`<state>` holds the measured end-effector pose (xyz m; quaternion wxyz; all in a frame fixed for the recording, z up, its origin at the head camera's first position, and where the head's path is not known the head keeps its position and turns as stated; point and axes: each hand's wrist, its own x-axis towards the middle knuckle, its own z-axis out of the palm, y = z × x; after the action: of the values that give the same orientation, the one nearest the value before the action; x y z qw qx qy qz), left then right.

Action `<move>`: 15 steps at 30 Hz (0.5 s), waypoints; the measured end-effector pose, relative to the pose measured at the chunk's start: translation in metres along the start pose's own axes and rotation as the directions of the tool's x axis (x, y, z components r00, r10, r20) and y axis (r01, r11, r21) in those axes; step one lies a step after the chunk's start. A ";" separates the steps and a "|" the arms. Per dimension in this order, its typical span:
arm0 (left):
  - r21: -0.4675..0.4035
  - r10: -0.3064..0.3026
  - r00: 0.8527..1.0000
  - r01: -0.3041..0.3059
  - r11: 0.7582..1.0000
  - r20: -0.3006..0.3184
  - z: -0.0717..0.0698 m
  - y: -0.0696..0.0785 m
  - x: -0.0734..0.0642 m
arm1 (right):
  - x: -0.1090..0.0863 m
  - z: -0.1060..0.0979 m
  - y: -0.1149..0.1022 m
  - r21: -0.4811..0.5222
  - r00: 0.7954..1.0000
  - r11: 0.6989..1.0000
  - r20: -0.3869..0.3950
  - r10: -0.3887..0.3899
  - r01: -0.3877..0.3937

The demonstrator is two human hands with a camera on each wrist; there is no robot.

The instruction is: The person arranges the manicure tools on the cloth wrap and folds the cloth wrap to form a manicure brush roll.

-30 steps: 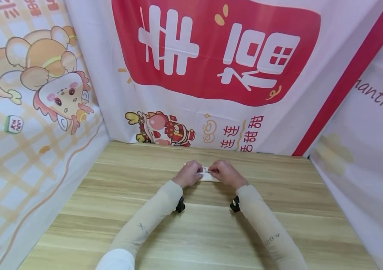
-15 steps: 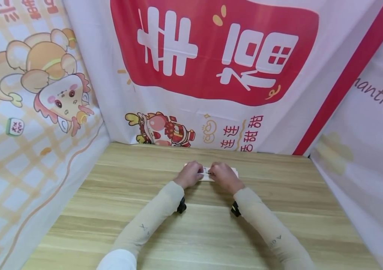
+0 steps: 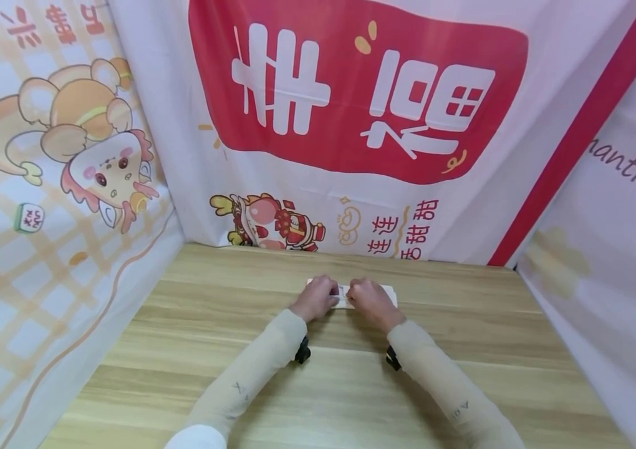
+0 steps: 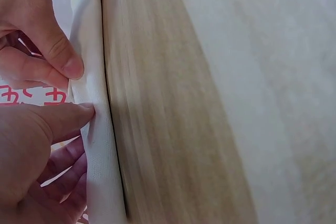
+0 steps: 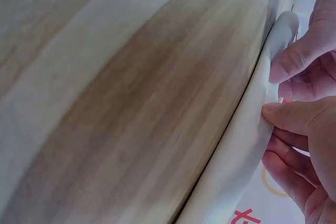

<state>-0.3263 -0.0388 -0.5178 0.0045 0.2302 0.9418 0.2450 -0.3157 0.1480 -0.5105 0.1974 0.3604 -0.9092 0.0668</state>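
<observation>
A white, fabric-like folded strip [image 3: 390,294] lies on the wooden table near its far edge. Close up, it shows a fine weave and a rounded near edge [image 4: 100,150]. My left hand [image 3: 316,298] holds its left part, thumb on the near side and fingers behind. Just right of it, my right hand [image 3: 372,301] pinches the strip the same way. In the right wrist view, the two thumbs rest close together on the white strip [image 5: 239,140]. A small greyish detail shows between the hands in the head view, too small to identify.
The wooden table [image 3: 329,386] reaches back to a white hanging cloth with a red printed panel [image 3: 351,156]. Printed cloth walls stand on the left [image 3: 144,280] and right [image 3: 593,293]. A dark wrist camera [image 3: 303,350] sits under the left wrist.
My right hand has shifted slightly left, closer to the left hand, and more of the strip's right end shows. The left hand keeps its hold. The head view has tilted up a little.
</observation>
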 end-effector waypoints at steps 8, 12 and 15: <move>0.000 0.028 0.999 -0.028 1.000 -0.022 -0.001 -0.001 0.003 | 0.000 -0.006 0.002 0.114 0.997 0.991 0.058 0.057 -0.063; 0.013 0.052 0.999 -0.052 0.999 -0.009 -0.005 -0.002 -0.001 | -0.003 -0.011 0.006 0.230 0.983 0.964 0.152 0.099 -0.133; 0.022 0.077 0.997 -0.077 0.997 0.014 -0.013 0.000 -0.009 | -0.010 -0.020 0.008 0.273 0.966 0.945 0.228 0.120 -0.182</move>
<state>-0.3199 -0.0487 -0.5073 -0.0015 0.2680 0.9349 0.2328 -0.3086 0.1651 -0.4962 0.0403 0.3196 -0.9300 0.1770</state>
